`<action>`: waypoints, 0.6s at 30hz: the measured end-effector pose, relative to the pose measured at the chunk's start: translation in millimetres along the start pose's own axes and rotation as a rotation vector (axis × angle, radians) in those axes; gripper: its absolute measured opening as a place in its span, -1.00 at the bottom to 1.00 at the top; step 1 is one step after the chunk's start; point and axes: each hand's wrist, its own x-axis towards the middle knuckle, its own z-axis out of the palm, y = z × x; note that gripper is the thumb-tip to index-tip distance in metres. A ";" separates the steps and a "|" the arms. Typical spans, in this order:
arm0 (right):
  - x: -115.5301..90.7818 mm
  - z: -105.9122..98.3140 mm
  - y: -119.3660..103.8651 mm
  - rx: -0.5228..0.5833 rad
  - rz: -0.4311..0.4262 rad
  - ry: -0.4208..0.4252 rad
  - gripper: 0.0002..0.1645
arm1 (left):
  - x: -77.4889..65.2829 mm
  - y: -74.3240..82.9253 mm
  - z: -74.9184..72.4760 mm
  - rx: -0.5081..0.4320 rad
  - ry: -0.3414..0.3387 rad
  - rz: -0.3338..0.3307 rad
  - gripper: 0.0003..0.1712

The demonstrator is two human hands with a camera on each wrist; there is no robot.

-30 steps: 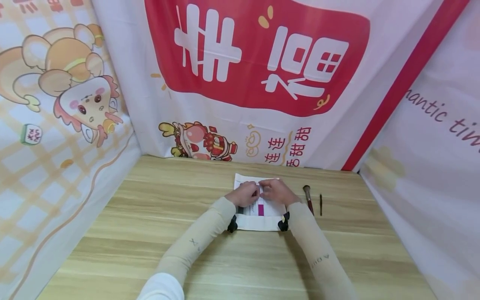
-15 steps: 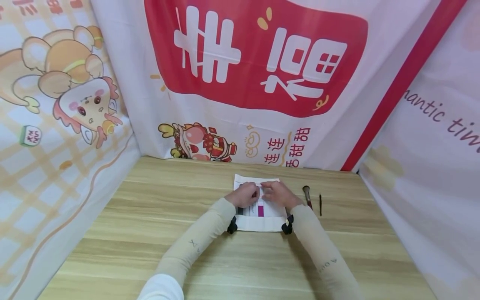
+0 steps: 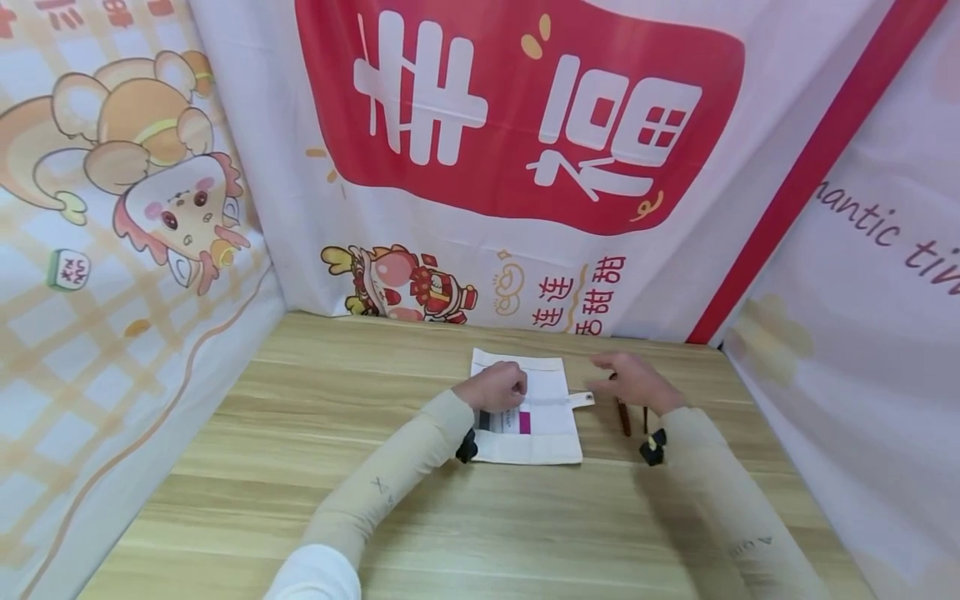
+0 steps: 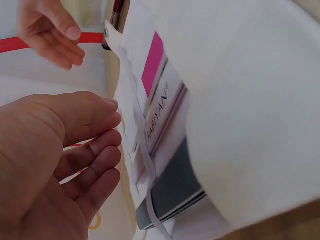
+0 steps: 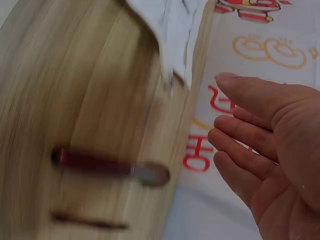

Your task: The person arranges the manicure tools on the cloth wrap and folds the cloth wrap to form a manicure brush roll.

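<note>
A white fabric roll-up pouch (image 3: 551, 448) lies unfolded on the table, its short snap strap (image 3: 581, 400) sticking out to the right. In its pocket sit flat items, one dark grey (image 4: 172, 187), one white with black lettering (image 4: 162, 112), one magenta (image 4: 153, 65). A thin pale elastic (image 4: 145, 145) crosses them. Over the pouch's left half hovers my left hand (image 3: 497, 387), fingers loosely bent with nothing between them. My right hand (image 3: 633, 382) hangs beyond the pouch's right edge, holding nothing, above a dark-red-handled makeup brush (image 5: 100, 164) and a slim dark stick (image 5: 90, 221).
The wood-grain table (image 3: 360, 367) ends at a white printed cloth backdrop (image 3: 517, 200). Cloth side walls stand at left (image 3: 135, 350) and right (image 3: 862, 333). The brush and stick lie side by side, right of the pouch.
My right hand has left the pouch and moved right, over the brush, baring the strap. The left hand stays nearly where it was.
</note>
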 end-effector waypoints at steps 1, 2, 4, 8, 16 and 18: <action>-4.4 -3.5 6.1 -0.016 0.006 0.001 -0.26 | 0.9 1.6 -0.8 0.001 -0.008 -0.006 -0.85; -8.4 -6.6 12.6 -0.024 0.017 0.000 -0.27 | 1.8 3.0 -1.3 0.006 -0.015 -0.012 -0.85; -16.8 -11.8 26.5 -0.041 0.034 0.004 -0.30 | 4.1 5.7 -1.3 0.009 -0.026 -0.022 -0.84; -32.2 -16.0 57.0 -0.035 0.050 0.030 -0.39 | 9.9 9.6 1.1 0.000 -0.034 -0.027 -0.83; -52.2 -6.3 91.7 0.068 0.114 0.131 -0.47 | 17.5 12.6 8.8 0.017 0.003 0.004 -0.89; -53.1 -0.2 94.8 0.080 0.143 0.150 -0.52 | 17.5 12.8 10.2 0.018 0.012 0.003 -0.90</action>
